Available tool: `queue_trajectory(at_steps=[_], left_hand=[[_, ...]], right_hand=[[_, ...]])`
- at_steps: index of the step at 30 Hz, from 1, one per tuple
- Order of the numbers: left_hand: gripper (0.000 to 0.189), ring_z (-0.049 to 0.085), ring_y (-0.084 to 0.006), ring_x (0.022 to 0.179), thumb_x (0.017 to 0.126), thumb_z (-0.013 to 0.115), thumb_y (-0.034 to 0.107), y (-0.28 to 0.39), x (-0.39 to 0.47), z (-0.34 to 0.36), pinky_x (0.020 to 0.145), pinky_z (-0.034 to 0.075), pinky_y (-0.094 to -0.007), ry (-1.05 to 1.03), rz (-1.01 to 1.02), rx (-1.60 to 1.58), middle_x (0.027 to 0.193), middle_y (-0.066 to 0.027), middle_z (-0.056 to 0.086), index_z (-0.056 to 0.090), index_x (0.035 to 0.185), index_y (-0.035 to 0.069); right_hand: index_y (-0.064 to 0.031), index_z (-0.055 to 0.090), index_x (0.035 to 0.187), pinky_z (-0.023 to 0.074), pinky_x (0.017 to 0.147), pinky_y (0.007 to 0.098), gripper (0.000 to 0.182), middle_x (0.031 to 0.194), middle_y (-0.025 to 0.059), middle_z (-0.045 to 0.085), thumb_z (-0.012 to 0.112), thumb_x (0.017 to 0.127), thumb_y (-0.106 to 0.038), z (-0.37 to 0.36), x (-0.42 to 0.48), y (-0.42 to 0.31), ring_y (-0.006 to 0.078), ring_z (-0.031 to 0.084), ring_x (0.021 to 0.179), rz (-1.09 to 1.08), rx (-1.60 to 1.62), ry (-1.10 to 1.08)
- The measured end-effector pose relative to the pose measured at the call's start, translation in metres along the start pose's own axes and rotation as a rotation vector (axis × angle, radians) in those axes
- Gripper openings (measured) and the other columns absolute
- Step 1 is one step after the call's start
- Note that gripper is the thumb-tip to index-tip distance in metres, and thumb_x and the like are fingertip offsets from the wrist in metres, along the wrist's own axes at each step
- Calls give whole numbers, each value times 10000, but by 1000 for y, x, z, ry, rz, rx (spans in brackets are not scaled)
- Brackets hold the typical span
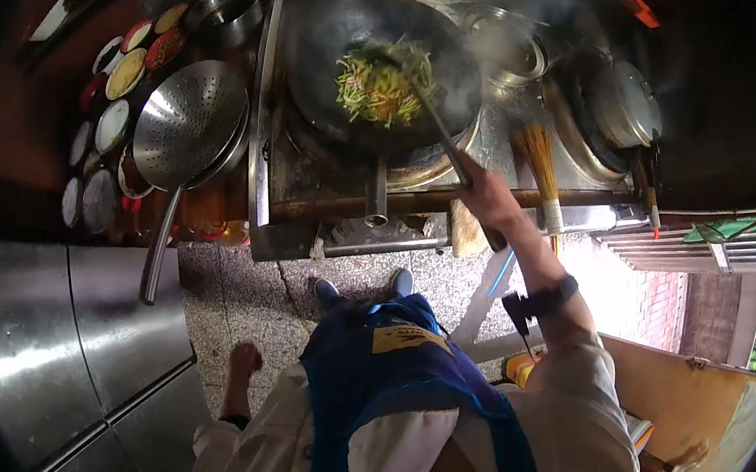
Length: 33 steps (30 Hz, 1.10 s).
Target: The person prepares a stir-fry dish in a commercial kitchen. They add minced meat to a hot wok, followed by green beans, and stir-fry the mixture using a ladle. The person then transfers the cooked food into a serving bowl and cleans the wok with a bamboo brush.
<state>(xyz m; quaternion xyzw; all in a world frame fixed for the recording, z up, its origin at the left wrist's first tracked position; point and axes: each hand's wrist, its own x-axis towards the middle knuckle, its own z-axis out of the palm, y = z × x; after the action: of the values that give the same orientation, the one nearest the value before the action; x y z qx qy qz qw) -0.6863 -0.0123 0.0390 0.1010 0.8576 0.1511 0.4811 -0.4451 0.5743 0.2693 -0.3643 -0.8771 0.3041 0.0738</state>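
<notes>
My right hand grips the handle of a long metal wok utensil. It slants up and left into a large dark wok on the stove. Its working end is among sliced green and pale food, and steam blurs its shape. The wok's hollow metal handle points towards me, untouched. My left hand hangs low beside my body with its fingers curled in, holding nothing that I can see.
A perforated metal strainer rests left of the wok, its handle jutting over the edge. Several seasoning bowls stand beyond it. Right of the wok are a metal pot, a bamboo wok brush and a lidded pot.
</notes>
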Motion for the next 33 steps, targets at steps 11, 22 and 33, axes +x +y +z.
queue_trajectory(at_steps=[11, 22, 33], left_hand=[[239, 534, -183, 515, 930, 540, 215, -88, -24, 28, 442, 408, -323, 122, -154, -889, 612, -78, 538, 565, 794, 21], [89, 550, -138, 547, 860, 538, 100, 23, -33, -20, 470, 436, -304, 116, -134, -350, 649, -76, 566, 569, 834, 21], [213, 634, -174, 743, 921, 584, 246, 458, -43, -3, 668, 552, -319, -688, 309, -972, 813, -90, 616, 580, 996, 48]], right_hand=[[-121, 393, 1382, 497, 696, 456, 612, 852, 266, 624, 576, 798, -119, -37, -39, -28, 418, 619, 799, 32, -163, -183], [-136, 382, 1400, 500, 732, 457, 674, 868, 297, 620, 522, 750, -21, -46, -69, -19, 423, 626, 856, 25, -190, -173], [-76, 349, 1400, 488, 740, 497, 661, 880, 293, 618, 500, 756, -73, -58, -63, 10, 435, 624, 823, -17, -249, -122]])
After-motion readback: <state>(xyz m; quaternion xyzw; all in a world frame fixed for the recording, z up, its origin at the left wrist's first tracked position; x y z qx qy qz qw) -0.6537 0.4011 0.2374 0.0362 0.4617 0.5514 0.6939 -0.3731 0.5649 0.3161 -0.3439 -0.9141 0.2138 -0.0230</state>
